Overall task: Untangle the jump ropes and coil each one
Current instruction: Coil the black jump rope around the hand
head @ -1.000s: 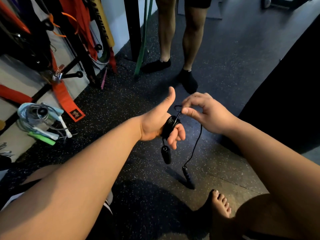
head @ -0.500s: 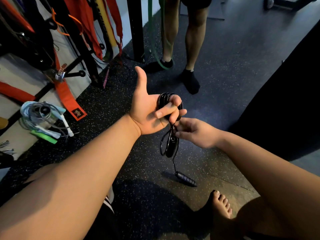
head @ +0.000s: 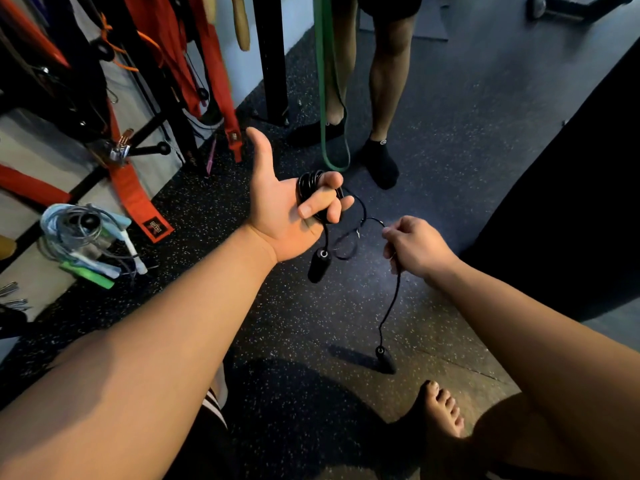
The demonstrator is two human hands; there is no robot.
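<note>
Mostly wound: black rope on the left hand, tail end loose

Far left, on the floor (head: 450, 140) by the wall rack, a bundle of pale ropes (head: 86, 237) with blue, white and green handles, all in one heap. Can't tell if each is coiled on its own or if they're tangled together.

Centre-left, the left hand (head: 284, 213) is palm up, thumb out, fingers curled round a tight coil of the black jump rope (head: 308, 183), several turns stacked on the fingers. One black handle (head: 318, 265) hangs just below that hand. Between the hands a loose loop of cord sags, slack and a bit kinked.

The right hand (head: 415, 247) is closed on the free cord, pinching it near the fingertips. The cord drops from the fist to the second handle (head: 385, 358), low by the floor; contact unclear. Further right, the person's bare foot (head: 443, 410). Someone else's legs stand behind.

Judgement: this rope looks untangled, with most of its length wound. Left to do: the last few turns of the tail, tucking in the handles, setting it down. The pale bundle may need sorting too, can't say from here.
</note>
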